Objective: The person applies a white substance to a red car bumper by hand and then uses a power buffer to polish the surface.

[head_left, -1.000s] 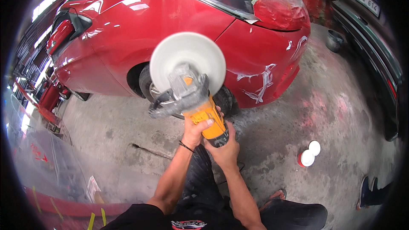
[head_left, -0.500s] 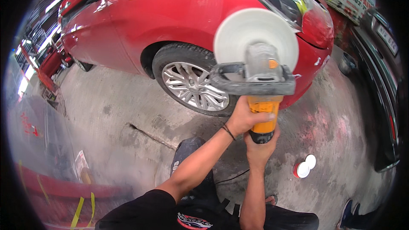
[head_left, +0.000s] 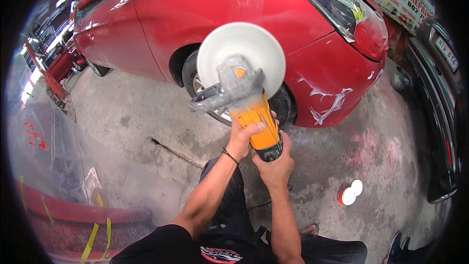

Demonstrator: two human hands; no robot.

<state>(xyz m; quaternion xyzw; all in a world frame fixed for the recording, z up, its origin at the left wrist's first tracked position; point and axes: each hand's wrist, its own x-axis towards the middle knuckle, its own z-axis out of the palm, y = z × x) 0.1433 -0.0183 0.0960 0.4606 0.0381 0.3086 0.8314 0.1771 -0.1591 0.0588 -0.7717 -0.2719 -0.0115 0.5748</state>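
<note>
Both my hands hold an orange and grey power polisher [head_left: 258, 126] in front of a red car [head_left: 215, 0]. My left hand [head_left: 241, 139], with a dark cord at its wrist, is wrapped round the orange body behind the grey head. Farther back, my right hand [head_left: 276, 167] grips the black end of the handle. The polisher's round white pad [head_left: 261, 49] faces the car and covers much of the front wheel [head_left: 190, 71]; whether it touches the fender I cannot tell. White smears [head_left: 332, 105] mark the bumper to the right, below the headlight [head_left: 332, 12].
A small red and white tub [head_left: 348, 196] with its white lid [head_left: 357, 186] lies on the concrete floor at the right. Beyond it stands a black car [head_left: 435, 117]. Clear plastic sheeting [head_left: 44, 151] and a red panel [head_left: 88, 217] are at the lower left.
Both hands have swung the polisher left and slightly down, from in front of the bumper to in front of the wheel. Its head now leans left, and the white smears on the bumper have come into sight.
</note>
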